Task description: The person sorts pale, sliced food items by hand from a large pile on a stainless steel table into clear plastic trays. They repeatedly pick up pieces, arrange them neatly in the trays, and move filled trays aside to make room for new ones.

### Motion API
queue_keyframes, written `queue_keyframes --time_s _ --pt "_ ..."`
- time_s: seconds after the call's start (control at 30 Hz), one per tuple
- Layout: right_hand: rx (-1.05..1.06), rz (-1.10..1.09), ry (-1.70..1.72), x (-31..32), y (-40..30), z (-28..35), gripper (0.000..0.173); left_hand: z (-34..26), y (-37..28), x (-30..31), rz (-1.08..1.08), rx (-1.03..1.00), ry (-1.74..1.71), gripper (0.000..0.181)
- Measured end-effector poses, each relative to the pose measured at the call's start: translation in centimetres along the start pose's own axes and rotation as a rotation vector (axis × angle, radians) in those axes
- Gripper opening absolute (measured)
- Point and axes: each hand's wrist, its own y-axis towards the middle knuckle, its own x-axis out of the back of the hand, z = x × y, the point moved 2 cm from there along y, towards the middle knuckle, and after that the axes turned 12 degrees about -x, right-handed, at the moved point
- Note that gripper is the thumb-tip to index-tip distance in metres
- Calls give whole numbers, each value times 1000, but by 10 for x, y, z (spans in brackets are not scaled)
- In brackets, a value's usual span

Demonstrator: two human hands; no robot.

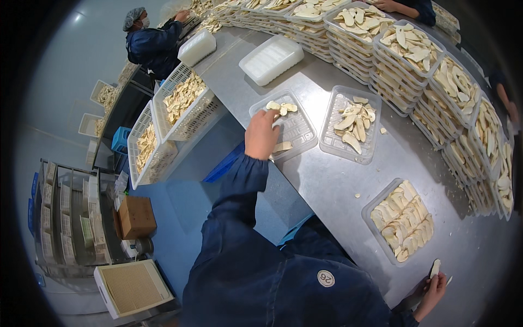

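My left hand (262, 136) reaches over a clear plastic tray (300, 130). Its fingertips are at a few pale mushroom slices (282, 108) near the far end; whether they grip one is hidden. Another slice (282, 146) lies at the tray's near end. At the lower right, my right hand (433, 295) holds a mushroom slice (436, 267) upright between its fingers, and a second slice edge pokes out beside it. Overlapping slices fill a tray (369, 216) in neat rows close to that hand. A loose heap of slices (356, 120) lies in a middle tray (345, 153).
Stacks of filled trays (398, 75) line the steel table's (327, 184) far side. Nested trays (271, 59) stand at the back. Two white crates (196, 108) of slices adjoin the left edge. A co-worker (153, 45) stands beyond; another person's hand (386, 5) shows top right.
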Motion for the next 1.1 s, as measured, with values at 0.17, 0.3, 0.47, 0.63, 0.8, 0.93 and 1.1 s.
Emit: queue_keyframes --time_s 0.17,0.3,0.47,0.63,0.8,0.93,1.1 --pt "36 14 -13 4 13 -10 13 35 28 -17 -46 -178 124 44" --pt "51 -3 -12 5 13 -15 13 48 41 -16 114 -103 9 23" --pt "31 -22 -8 4 8 -11 13 69 44 5 -21 24 -62 12" --pt "29 -8 -12 5 10 -11 13 58 40 0 19 -195 -77 24" --pt "15 -8 0 5 8 -8 13 38 50 -29 30 -326 -82 28" --pt "6 3 22 5 5 -5 13 40 57 -37 108 -254 -57 24" --pt "3 8 7 7 6 -4 14 48 58 -34 -33 -164 -135 15"
